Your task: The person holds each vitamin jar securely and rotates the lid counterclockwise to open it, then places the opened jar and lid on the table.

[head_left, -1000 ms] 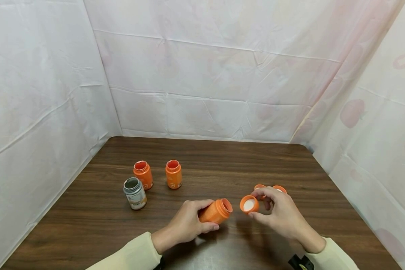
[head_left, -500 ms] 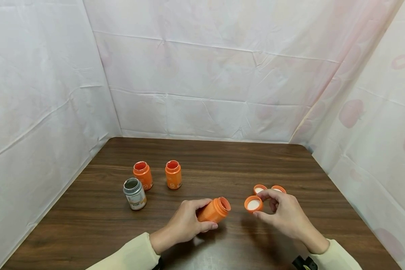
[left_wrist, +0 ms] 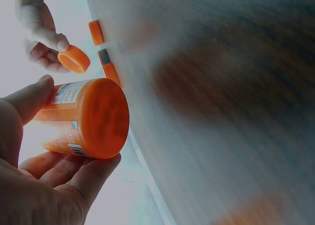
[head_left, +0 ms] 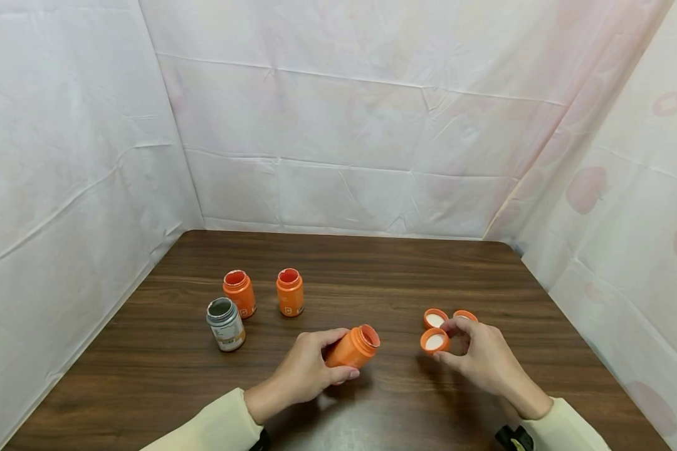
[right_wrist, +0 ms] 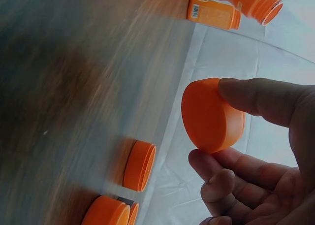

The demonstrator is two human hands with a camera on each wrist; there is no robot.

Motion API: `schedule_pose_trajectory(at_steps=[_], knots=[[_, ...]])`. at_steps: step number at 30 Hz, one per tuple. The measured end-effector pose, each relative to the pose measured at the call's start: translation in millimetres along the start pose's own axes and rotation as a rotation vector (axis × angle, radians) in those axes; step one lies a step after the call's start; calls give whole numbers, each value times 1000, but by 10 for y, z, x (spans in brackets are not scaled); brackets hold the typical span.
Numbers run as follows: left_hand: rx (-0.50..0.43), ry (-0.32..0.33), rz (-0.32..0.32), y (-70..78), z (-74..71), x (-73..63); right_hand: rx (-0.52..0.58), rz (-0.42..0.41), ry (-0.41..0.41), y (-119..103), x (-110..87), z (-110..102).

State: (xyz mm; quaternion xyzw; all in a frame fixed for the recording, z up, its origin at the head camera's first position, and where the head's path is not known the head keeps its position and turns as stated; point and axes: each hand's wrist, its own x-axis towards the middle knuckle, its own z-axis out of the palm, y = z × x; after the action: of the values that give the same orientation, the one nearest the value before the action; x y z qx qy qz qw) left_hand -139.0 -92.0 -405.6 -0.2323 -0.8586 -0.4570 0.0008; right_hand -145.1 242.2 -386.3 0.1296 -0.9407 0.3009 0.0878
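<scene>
My left hand (head_left: pixel 299 373) grips an orange plastic bottle (head_left: pixel 346 351) round its body. Tilted, it points its uncapped mouth up and to the right; its label and round base (left_wrist: pixel 106 119) show in the left wrist view. With thumb and fingertips, my right hand (head_left: pixel 488 363) pinches an orange screw cap (right_wrist: pixel 209 116) by its rim, above the table. The cap's white liner faces up in the head view. Just beyond the right hand lie an orange cap (head_left: pixel 435 317) and another orange cap (head_left: pixel 465 314), partly covered by the fingers.
On the left of the brown wooden table (head_left: pixel 372 269) stand a grey open bottle (head_left: pixel 226 326), an orange open bottle (head_left: pixel 240 297) behind it and another orange open bottle (head_left: pixel 290 297). A grey piece (left_wrist: pixel 104 56) shows among the caps. White sheeting (head_left: pixel 338 125) encloses the far sides.
My right hand has carried the pinched cap to the right, nearer the other caps. The left hand has shifted slightly left with its bottle, widening the gap between bottle and cap.
</scene>
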Motion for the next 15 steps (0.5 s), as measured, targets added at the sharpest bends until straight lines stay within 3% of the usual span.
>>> schedule_pose_trajectory(at_steps=[15], knots=[[-19, 3, 2, -17, -27, -5, -97, 83, -78, 116, 53, 23]])
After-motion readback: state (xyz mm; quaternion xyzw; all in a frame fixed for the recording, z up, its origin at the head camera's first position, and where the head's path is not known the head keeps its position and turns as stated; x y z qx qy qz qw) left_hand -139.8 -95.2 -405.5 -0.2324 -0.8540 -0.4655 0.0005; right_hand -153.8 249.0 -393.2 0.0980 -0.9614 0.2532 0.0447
